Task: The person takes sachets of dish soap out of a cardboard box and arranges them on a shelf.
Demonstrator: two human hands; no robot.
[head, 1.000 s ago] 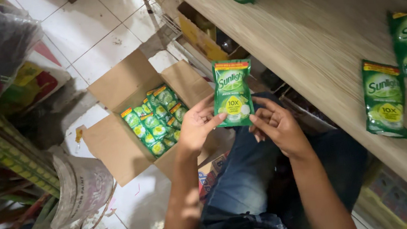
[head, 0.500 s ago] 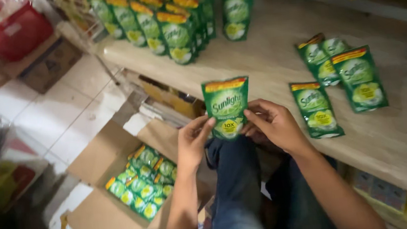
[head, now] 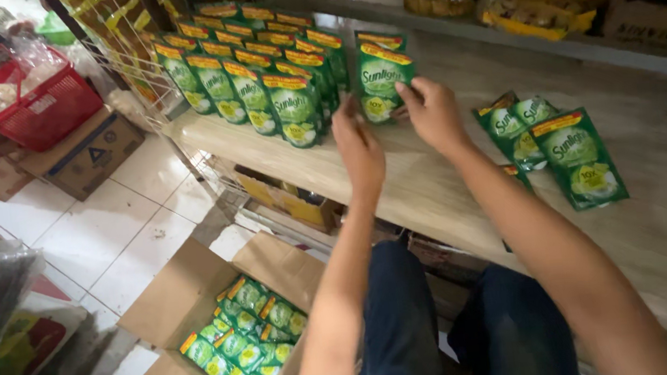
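A long wooden shelf (head: pixel 430 178) carries rows of upright green pouches (head: pixel 258 80); below, an open cardboard box (head: pixel 198 306) holds more. Both hands, left (head: pixel 360 148) and right (head: pixel 431 113), pinch one green refill pouch (head: pixel 380 81) by its lower corners, standing it beside the rows. It looks light, soft and slippery, best gripped at the stiff seams

The flat plastic soap pouch (head: pixel 382 77) is green with a yellow-orange top band and a pale round patch low on its front. The rows of matching plastic pouches (head: pixel 253 73) repeat that green and yellow. The long wooden shelf (head: pixel 447 185) is pale beige with faint grain. The plastic basket (head: pixel 45 109) is red, the open cardboard box (head: pixel 173 301) brown, the tiled floor (head: pixel 110 233) white.
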